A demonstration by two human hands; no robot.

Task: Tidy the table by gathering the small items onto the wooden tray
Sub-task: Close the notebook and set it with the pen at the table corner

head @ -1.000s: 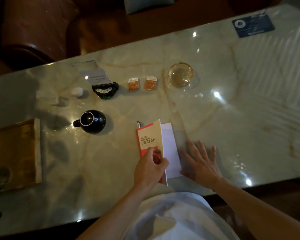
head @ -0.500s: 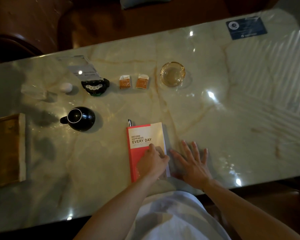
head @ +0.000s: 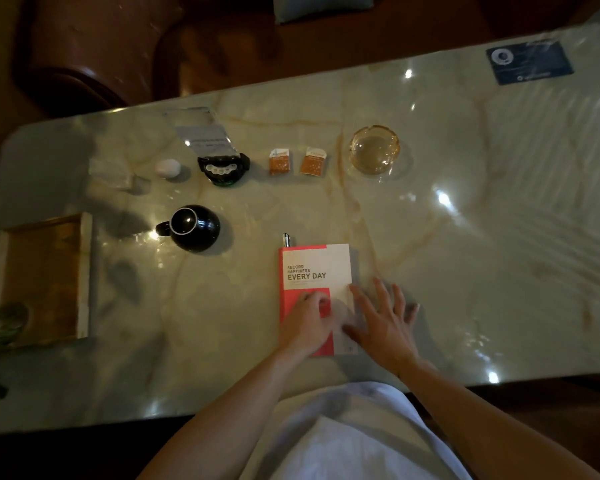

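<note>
A red and white notebook (head: 314, 268) lies closed on the marble table (head: 465, 271) near the front edge. My left hand (head: 305, 323) rests on its lower cover with bent fingers pressing down. My right hand (head: 383, 318) lies flat with spread fingers on the table, touching the notebook's right edge. A pen tip (head: 286, 240) sticks out behind the notebook. The wooden tray (head: 84, 271) sits at the far left. Two orange sachets (head: 279, 162) (head: 313, 161), a white egg-shaped item (head: 168, 167) and a black gadget (head: 224, 168) lie in a row at the back.
A black round mug (head: 194, 228) stands between the tray and the notebook. A glass ashtray (head: 374, 148) sits right of the sachets. A clear packet (head: 201, 133), a crumpled wrapper (head: 110, 173) and a blue card (head: 529, 62) also lie on the table. Brown chairs stand behind.
My left hand has shut the notebook's cover, which was lifted a second ago, and now rests on it. My right hand has slid left against the notebook's edge.
</note>
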